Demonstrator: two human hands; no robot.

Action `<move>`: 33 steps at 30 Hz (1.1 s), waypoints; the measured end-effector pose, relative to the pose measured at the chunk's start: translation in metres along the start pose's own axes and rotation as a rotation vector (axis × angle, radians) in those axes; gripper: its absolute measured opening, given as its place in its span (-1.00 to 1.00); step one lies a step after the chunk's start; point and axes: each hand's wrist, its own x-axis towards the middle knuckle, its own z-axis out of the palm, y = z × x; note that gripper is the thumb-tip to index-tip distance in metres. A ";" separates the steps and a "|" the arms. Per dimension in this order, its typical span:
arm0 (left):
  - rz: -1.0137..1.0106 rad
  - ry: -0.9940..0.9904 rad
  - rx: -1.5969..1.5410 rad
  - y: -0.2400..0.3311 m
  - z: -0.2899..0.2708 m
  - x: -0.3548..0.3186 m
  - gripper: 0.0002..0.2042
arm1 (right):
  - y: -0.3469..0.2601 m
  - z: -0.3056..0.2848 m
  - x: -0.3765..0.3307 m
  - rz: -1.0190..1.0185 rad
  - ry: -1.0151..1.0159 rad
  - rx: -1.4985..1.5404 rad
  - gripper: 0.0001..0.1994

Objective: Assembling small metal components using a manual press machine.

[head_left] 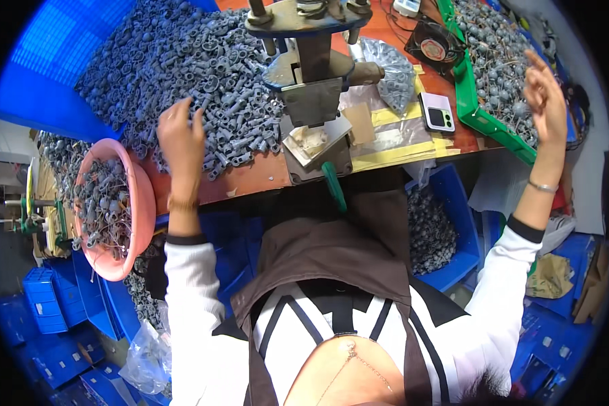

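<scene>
Upper left of frame: heap of small grey plastic parts (183,61) on the orange bench (250,181); long axes point every way.
Left hand (181,135): at the heap's near edge, fingers curled down into the parts; any grasp is hidden.
Right hand (545,101): raised at right, fingers loosely spread, holding nothing, beside the green tray (477,115).
Centre top: hand press (311,74), top cut off.
Left: pink bowl (142,203) of wired parts.

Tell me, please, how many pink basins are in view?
1: the pink basin sits at the bench's left edge, holding grey parts, beside the left hand. Others may be hidden off-frame.
</scene>
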 end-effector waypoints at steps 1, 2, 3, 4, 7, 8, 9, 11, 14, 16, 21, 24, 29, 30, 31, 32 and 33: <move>-0.016 -0.052 0.049 -0.005 0.024 0.009 -0.73 | 0.003 0.004 -0.014 0.046 -0.088 -0.019 -0.63; -0.033 -0.105 0.101 -0.008 0.042 0.019 -0.72 | 0.006 0.012 -0.029 0.101 -0.132 -0.025 -0.65; -0.028 -0.106 0.096 -0.006 0.053 0.028 -0.72 | 0.009 0.021 -0.045 0.157 -0.172 -0.028 -0.67; -0.074 -0.202 0.186 -0.003 0.060 0.035 -0.69 | 0.010 0.033 -0.060 0.220 -0.258 0.043 -0.72; -0.134 -0.271 0.355 -0.016 0.071 0.035 -0.66 | 0.037 0.062 -0.084 0.299 -0.374 0.138 -0.75; -0.131 -0.202 0.288 -0.017 0.071 0.034 -0.67 | 0.043 0.066 -0.096 0.247 -0.404 0.131 -0.72; -0.125 -0.137 0.224 -0.014 0.073 0.034 -0.69 | 0.052 0.071 -0.105 0.213 -0.472 0.267 -0.72; -0.133 -0.024 -0.118 -0.003 0.065 0.023 -0.78 | 0.065 0.075 -0.121 0.210 -0.491 0.386 -0.72; -0.282 -0.104 -0.762 0.054 0.036 -0.015 -0.82 | 0.072 0.094 -0.137 0.215 -0.444 0.456 -0.53; -0.055 -0.161 -0.821 0.086 0.020 -0.039 -0.75 | 0.072 0.109 -0.141 0.266 -0.430 0.464 -0.35; 0.042 -0.169 -0.905 0.126 0.025 -0.050 -0.73 | 0.092 0.121 -0.152 0.218 -0.637 0.475 -0.60; 0.001 -0.273 -0.839 0.128 0.037 -0.061 -0.79 | 0.086 0.120 -0.155 0.285 -0.653 0.552 -0.77; -0.257 -0.125 -1.064 0.147 0.049 -0.073 -0.85 | 0.095 0.123 -0.149 0.127 -0.758 0.587 -0.71; -0.262 -0.101 -1.078 0.149 0.052 -0.074 -0.85 | 0.095 0.122 -0.149 0.184 -0.780 0.552 -0.77; -0.218 -0.145 -1.024 0.147 0.050 -0.075 -0.81 | 0.095 0.121 -0.149 0.241 -0.801 0.518 -0.83; -0.219 -0.146 -1.023 0.147 0.045 -0.072 -0.81 | 0.094 0.122 -0.149 0.242 -0.801 0.519 -0.83; -0.368 -0.273 -1.092 0.147 0.039 -0.068 -0.79 | 0.090 0.122 -0.149 0.303 -0.781 0.472 -0.85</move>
